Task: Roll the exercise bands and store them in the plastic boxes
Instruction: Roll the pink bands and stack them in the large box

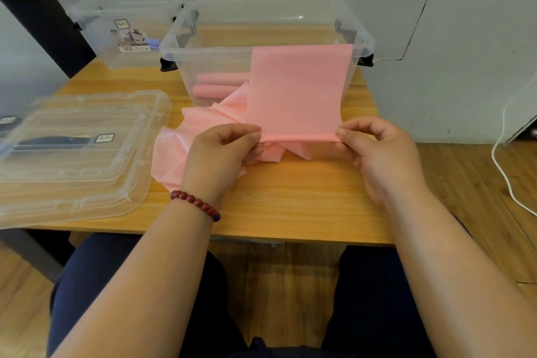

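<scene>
**Head view: first turn of the roll sits in your fingers**

Your table (290, 200) carries everything for this job. Straight ahead stands the open box (209, 50), clear plastic, its front wall facing you. Stacked lids (87, 183) lie at your left, and a far box (96, 26) stands behind them near the wall, with something purple inside that is too small to make out.

A pink band (299, 90) is the one you are working on. Its flat stretch rises from your fingers up against the box's front wall to about rim height; whether the far end hooks over the rim, you cannot tell from here. More pink band lies crumpled on the table under and beside your left hand (220, 151).

Both hands pinch the band's near edge, thumb over curled fingers: the left hand at one end of the fold, your right hand (374, 151) at the other. Between them the edge is turned over into a thin, tight fold, so by my reading you are at the very start of rolling this band.

Two finished pink rolls (218, 84) lie on the box floor, so part of the task looks done. A bead bracelet (194, 203) sits on your left wrist.

Your next move calls for even turning at both ends so the roll does not cone, with light tension on the flat stretch. Watch the crumpled part: it may need smoothing before it feeds in.
</scene>
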